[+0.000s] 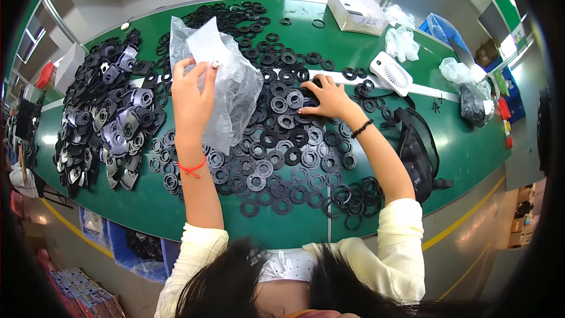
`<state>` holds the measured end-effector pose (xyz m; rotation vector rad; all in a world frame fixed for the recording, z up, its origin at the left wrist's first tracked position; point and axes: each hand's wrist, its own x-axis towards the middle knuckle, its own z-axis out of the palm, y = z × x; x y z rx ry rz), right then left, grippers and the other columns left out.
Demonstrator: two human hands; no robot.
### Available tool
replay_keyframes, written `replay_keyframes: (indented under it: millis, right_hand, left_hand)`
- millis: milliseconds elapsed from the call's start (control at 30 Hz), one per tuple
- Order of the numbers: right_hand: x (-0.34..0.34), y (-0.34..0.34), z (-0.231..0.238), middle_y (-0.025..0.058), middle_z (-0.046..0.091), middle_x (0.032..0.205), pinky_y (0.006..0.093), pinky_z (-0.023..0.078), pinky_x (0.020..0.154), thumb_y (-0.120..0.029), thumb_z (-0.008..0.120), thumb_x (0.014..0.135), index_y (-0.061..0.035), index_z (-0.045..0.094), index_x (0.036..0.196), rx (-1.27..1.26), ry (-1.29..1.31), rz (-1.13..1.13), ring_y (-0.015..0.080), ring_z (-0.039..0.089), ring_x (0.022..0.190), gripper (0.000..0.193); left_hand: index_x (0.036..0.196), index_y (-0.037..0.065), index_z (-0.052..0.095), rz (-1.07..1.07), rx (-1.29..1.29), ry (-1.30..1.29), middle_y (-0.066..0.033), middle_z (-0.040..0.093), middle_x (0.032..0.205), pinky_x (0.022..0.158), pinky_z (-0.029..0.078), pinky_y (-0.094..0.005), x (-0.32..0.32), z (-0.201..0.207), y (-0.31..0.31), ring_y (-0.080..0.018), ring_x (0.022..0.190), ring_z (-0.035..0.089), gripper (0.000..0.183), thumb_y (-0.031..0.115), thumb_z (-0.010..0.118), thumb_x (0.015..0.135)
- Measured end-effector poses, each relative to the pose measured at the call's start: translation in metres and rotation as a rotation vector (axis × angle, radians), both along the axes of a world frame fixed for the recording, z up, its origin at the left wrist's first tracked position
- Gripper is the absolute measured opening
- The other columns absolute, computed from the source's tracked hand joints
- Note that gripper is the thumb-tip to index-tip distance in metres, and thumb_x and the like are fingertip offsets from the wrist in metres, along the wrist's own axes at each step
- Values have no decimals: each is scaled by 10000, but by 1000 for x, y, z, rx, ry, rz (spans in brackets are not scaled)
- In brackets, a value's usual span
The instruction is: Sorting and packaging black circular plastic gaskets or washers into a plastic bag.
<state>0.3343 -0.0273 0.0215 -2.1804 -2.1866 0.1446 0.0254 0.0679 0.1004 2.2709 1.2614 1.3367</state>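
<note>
My left hand [194, 91] is raised over the table, thumb and fingers pinched on the upper part of a clear plastic bag [232, 94]. A white paper slip [207, 41] shows at the bag's top. The bag hangs down over a wide spread of black plastic rings [265, 168]. To its right, my right hand [329, 97] reaches into the rings with fingers spread and curved, fingertips touching some of them. Whether any ring is gripped there cannot be made out.
A heap of black moulded parts [112, 112] lies on the left of the green table [318, 12]. At the right are a white handheld fan [391, 73] and a black mesh bag [415, 153]. A white box [359, 12] and crumpled plastic bags [402, 41] stand farther back.
</note>
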Motion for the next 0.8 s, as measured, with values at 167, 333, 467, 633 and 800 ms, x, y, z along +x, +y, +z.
replay_keyframes:
  millis: [167,333,467,633,800]
  right_hand:
    - [-10,-17,5,170,445,1222,504,491,799,-382,695,746,-297,480,1246,24,-118,-17,370,459,1135,551]
    - [-3,-26,-12,208,472,1105,435,549,689,-237,644,785,-257,496,1179,157,-87,0,415,517,981,422]
    - [5,-26,-5,210,468,1099,450,539,696,-179,668,759,-226,503,1172,118,2,24,421,535,924,447]
    - [17,-24,16,190,581,923,423,506,765,-158,680,734,-124,590,1053,42,307,57,377,599,853,334]
    - [29,-25,39,91,628,881,316,515,711,-128,645,760,-43,609,965,53,635,-12,211,607,755,225]
  left_hand:
    - [1052,33,631,-53,-52,-77,-193,550,969,741,438,-367,-6,1,4,-310,860,551,289,270,493,960]
    - [1035,14,548,-75,-139,-170,-176,520,820,662,399,-387,4,7,-2,-301,745,504,269,263,469,969]
    - [963,-5,516,-171,-232,-155,-208,530,816,686,408,-412,11,1,-3,-331,751,515,225,212,454,964]
    - [1008,-13,459,-332,-452,-215,-218,544,835,676,421,-419,26,-12,-4,-344,744,539,140,104,469,931]
    - [1080,-8,484,-396,-340,-151,-231,570,951,778,455,-393,48,-29,-8,-372,878,572,238,87,537,869]
